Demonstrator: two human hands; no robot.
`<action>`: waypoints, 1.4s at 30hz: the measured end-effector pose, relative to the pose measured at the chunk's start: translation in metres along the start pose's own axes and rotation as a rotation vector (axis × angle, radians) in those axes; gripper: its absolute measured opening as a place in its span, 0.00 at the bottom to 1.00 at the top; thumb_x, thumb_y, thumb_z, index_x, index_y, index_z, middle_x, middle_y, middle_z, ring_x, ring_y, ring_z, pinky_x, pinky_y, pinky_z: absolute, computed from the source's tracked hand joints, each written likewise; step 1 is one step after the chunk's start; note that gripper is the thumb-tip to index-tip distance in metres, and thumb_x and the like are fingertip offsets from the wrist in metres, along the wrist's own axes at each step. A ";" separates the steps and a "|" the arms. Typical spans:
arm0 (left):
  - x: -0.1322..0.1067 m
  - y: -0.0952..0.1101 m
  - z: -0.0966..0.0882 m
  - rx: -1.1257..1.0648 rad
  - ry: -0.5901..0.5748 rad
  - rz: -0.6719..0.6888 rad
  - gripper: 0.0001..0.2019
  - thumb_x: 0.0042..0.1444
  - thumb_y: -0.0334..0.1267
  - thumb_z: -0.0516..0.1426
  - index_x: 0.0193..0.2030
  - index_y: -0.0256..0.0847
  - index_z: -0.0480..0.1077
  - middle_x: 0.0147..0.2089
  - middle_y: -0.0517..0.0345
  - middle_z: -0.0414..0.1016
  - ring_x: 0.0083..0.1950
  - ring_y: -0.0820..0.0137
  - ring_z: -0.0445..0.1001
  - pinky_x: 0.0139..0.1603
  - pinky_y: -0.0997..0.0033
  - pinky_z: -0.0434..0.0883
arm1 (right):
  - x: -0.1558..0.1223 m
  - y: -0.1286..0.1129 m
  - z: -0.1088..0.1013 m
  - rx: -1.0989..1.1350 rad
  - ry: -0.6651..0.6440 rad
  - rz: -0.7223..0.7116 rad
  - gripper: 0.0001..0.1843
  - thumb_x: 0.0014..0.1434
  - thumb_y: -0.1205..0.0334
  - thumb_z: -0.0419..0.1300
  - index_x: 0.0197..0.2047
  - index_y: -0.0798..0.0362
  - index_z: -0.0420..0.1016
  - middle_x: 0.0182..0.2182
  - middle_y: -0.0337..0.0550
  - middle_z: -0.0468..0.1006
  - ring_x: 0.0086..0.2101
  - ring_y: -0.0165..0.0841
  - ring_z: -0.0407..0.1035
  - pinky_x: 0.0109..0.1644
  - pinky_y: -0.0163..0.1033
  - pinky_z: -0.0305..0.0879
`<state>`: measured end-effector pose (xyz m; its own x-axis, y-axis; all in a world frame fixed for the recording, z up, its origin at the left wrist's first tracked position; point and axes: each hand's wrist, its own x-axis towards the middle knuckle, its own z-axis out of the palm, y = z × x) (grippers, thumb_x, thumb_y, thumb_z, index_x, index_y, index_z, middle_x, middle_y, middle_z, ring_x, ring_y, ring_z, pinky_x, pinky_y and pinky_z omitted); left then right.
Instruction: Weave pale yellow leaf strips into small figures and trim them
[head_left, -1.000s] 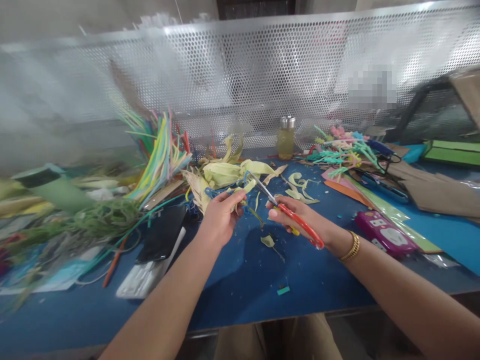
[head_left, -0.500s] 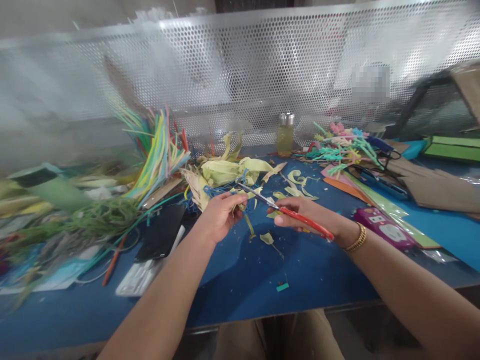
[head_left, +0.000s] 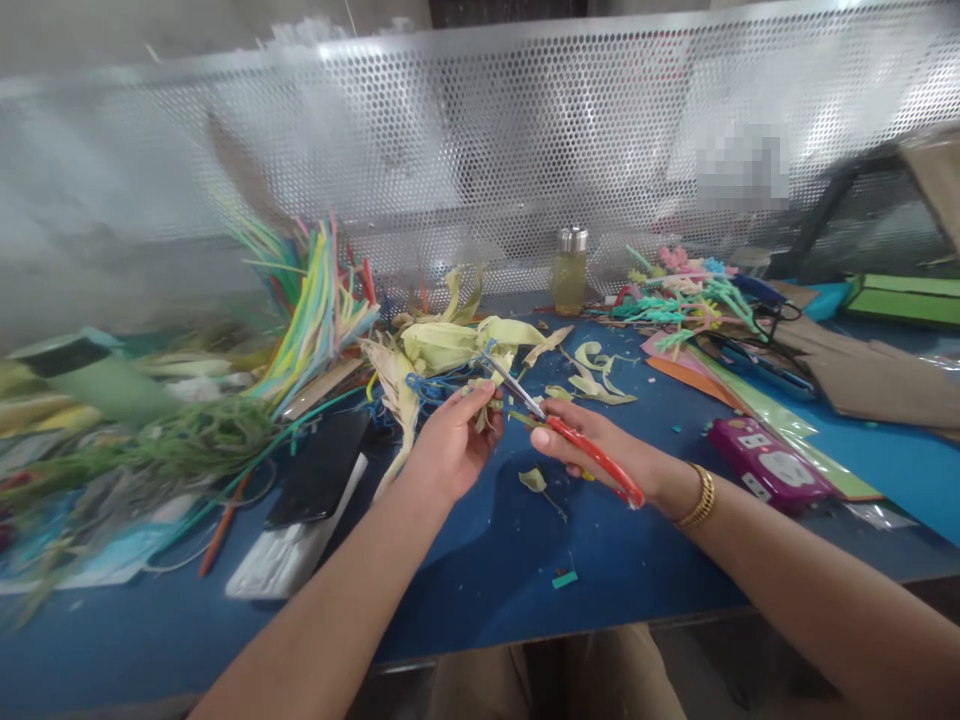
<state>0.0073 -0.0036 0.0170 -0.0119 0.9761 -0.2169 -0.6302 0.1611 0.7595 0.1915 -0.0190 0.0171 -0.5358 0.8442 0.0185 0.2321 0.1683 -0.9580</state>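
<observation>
Scissors with red plastic handles (head_left: 559, 430), gripped in the right hand (head_left: 622, 455), meet a pale yellow-green husk strip (head_left: 491, 395) pinched by the left hand (head_left: 450, 445) above the blue table (head_left: 487, 580); blades seem slightly parted. Best: strip taut, cutting beyond the pinch.

- A gold, ribbed bangle (head_left: 699, 497) circles the wrist of the right hand (head_left: 600, 455).
- Both forearms (head_left: 337, 620) are bare along their whole visible length.
- Khaki trousers (head_left: 600, 675) show below the near edge of the tabletop (head_left: 487, 560).
</observation>
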 end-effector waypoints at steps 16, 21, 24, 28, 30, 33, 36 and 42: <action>-0.005 -0.007 0.000 0.011 -0.056 0.038 0.11 0.42 0.31 0.68 0.32 0.37 0.73 0.30 0.63 0.74 0.26 0.80 0.68 0.26 0.81 0.68 | 0.003 0.008 0.015 0.040 0.087 -0.041 0.22 0.57 0.42 0.60 0.43 0.51 0.66 0.26 0.33 0.60 0.25 0.24 0.54 0.27 0.32 0.56; -0.006 -0.006 0.001 0.015 -0.063 0.034 0.11 0.42 0.31 0.68 0.32 0.37 0.73 0.30 0.62 0.74 0.25 0.79 0.68 0.25 0.80 0.67 | 0.004 0.007 0.017 0.106 0.086 -0.042 0.20 0.57 0.44 0.61 0.39 0.52 0.65 0.25 0.31 0.58 0.22 0.22 0.52 0.25 0.30 0.56; -0.007 -0.006 0.001 0.014 -0.059 0.025 0.11 0.41 0.31 0.68 0.32 0.37 0.73 0.30 0.62 0.74 0.25 0.79 0.68 0.25 0.80 0.67 | 0.003 0.008 0.018 0.144 0.099 -0.030 0.20 0.55 0.46 0.64 0.34 0.51 0.61 0.22 0.29 0.56 0.20 0.21 0.51 0.22 0.29 0.53; -0.008 -0.004 0.001 0.018 -0.047 0.028 0.11 0.41 0.30 0.69 0.32 0.37 0.73 0.30 0.62 0.74 0.27 0.79 0.69 0.27 0.81 0.68 | 0.004 0.011 0.021 0.191 0.131 0.051 0.22 0.53 0.45 0.65 0.31 0.50 0.58 0.18 0.27 0.55 0.17 0.21 0.52 0.18 0.29 0.50; -0.008 -0.003 0.000 0.041 -0.053 0.028 0.12 0.41 0.32 0.69 0.31 0.38 0.72 0.31 0.62 0.74 0.28 0.79 0.70 0.28 0.80 0.69 | 0.005 0.011 0.020 0.203 0.170 0.074 0.21 0.53 0.44 0.64 0.33 0.50 0.60 0.18 0.27 0.57 0.16 0.22 0.53 0.17 0.29 0.51; -0.008 0.000 -0.002 0.135 -0.085 0.032 0.13 0.41 0.36 0.70 0.31 0.39 0.71 0.30 0.64 0.72 0.29 0.77 0.71 0.32 0.76 0.71 | 0.008 0.007 0.014 0.228 0.270 0.010 0.20 0.52 0.45 0.65 0.39 0.50 0.66 0.20 0.28 0.62 0.17 0.22 0.56 0.19 0.30 0.55; -0.007 -0.001 -0.004 0.290 -0.126 0.049 0.16 0.41 0.39 0.70 0.35 0.40 0.72 0.28 0.65 0.70 0.28 0.77 0.71 0.33 0.74 0.70 | 0.011 0.004 0.006 0.313 0.348 -0.087 0.25 0.46 0.52 0.70 0.44 0.49 0.67 0.25 0.31 0.70 0.24 0.24 0.64 0.27 0.31 0.63; -0.009 -0.003 -0.002 0.687 -0.146 0.275 0.29 0.38 0.37 0.71 0.49 0.43 0.71 0.27 0.66 0.69 0.26 0.75 0.68 0.29 0.74 0.65 | 0.014 0.004 0.001 0.390 0.354 -0.141 0.27 0.43 0.57 0.73 0.44 0.48 0.66 0.33 0.37 0.76 0.34 0.30 0.72 0.40 0.37 0.69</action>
<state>0.0077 -0.0130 0.0149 0.0338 0.9960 0.0830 0.0073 -0.0832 0.9965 0.1840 -0.0072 0.0130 -0.2177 0.9583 0.1853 -0.1771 0.1479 -0.9730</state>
